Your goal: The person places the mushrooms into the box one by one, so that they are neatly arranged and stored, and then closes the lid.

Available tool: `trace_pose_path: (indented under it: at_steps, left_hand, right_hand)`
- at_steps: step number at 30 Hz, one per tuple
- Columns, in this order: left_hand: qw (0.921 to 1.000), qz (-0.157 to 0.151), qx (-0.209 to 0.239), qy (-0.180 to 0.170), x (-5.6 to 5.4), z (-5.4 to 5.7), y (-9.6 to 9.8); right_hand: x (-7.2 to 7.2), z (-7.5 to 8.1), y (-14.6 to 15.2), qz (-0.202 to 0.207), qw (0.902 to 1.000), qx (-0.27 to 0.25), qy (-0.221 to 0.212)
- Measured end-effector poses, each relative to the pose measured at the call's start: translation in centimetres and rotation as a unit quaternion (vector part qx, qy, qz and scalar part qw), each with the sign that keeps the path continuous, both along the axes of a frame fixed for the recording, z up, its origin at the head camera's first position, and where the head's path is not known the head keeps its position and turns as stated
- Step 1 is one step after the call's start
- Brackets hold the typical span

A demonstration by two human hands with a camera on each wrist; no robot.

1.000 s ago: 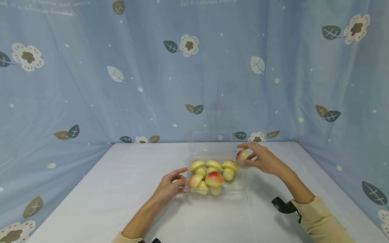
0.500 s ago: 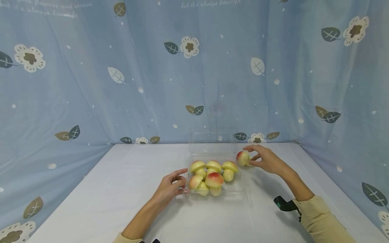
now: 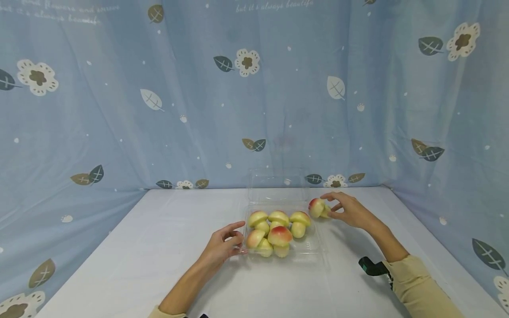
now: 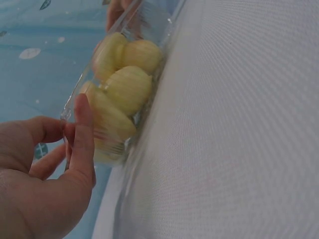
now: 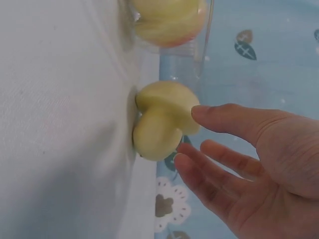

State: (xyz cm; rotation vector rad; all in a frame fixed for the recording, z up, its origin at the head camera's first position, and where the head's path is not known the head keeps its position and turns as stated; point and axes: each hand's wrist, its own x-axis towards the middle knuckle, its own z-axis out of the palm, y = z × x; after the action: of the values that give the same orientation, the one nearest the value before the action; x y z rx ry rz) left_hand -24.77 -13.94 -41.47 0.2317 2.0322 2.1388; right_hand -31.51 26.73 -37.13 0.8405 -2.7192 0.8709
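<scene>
A clear plastic clamshell box [image 3: 312, 245] lies open on the table with several yellow, red-tinged toy mushrooms [image 3: 280, 236] inside. My left hand [image 3: 222, 243] pinches the box's left edge; in the left wrist view, the thumb [image 4: 83, 137] lies over the wall and the fingers behind it. Just right of the box, a single toy mushroom [image 3: 317, 207] rests on its side on the table, cap toward the box. Around its stem side, my right hand [image 3: 350, 212] is spread with fingers apart. The right wrist view has the thumb tip right at the cap [image 5: 169, 99].
The box's transparent lid [image 3: 278, 190] stands raised at the back, near the blue patterned curtain [image 3: 286, 110]. White cloth covers the table [image 3: 179, 221]. A black wrist device [image 3: 374, 268] juts from the right sleeve.
My right hand has let go of the single mushroom and drawn slightly back to the right, leaving it lying beside the box. The left hand keeps its hold on the box.
</scene>
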Motion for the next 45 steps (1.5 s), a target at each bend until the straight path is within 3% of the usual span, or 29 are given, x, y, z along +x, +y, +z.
trace_pose_path:
  at_steps: [14,25,36,45]
  left_hand:
    - [1.0000,0.005,-0.001,-0.006,0.0,0.0,-0.1]
    - [0.9999,0.008,-0.002,-0.006,0.0,0.1,0.0]
    - [1.0000,0.002,0.002,-0.004,0.0,0.1,-0.1]
    - [1.0000,0.005,0.001,-0.004,0.0,0.2,0.0]
  right_hand:
    - [-0.4,-0.8,0.2,-0.007,0.9999,0.003,-0.007]
    - [-1.6,-0.8,-0.5,-0.021,0.9991,0.029,-0.020]
    - [-2.8,-0.3,-0.9,0.004,0.9987,0.045,-0.024]
    - [-3.8,-1.1,-0.8,0.030,0.9982,0.045,-0.024]
